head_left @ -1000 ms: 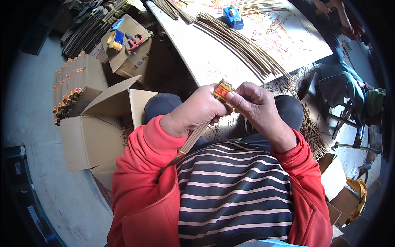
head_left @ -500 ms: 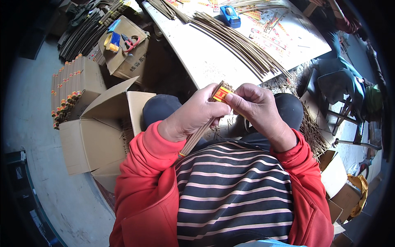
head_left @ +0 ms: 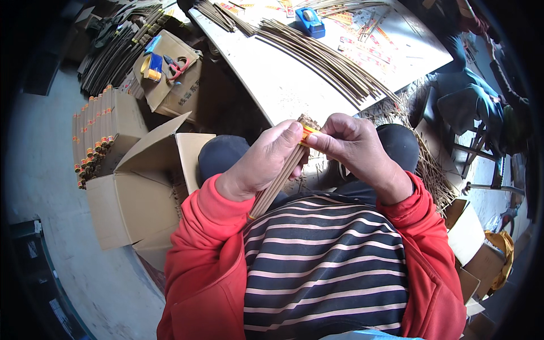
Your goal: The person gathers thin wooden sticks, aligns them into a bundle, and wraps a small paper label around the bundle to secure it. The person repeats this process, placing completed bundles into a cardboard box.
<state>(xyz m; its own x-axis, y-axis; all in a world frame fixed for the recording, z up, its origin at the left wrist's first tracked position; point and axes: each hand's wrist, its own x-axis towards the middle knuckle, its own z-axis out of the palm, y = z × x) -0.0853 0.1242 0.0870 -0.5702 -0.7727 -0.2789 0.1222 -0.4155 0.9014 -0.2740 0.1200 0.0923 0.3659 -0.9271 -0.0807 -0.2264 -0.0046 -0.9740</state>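
Matt brown stick bundle (head_left: 277, 178), glossy orange paper band (head_left: 309, 132)

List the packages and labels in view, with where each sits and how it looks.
Open box: brown cardboard, flaps up, left of the knees.
Small box: brown cardboard, upper left, holding scissors.
Packs: stacked brown, upright, left of the open box.
Label: orange-yellow band round the stick bundle, pinched by the right hand; left hand holds the bundle.
Printed sheets: colourful, on the table.

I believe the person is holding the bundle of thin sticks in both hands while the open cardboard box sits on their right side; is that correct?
Not quite. The head view shows the open cardboard box on the person's left side, not the right. The rest holds: the left hand and the right hand both hold the bundle of thin sticks.
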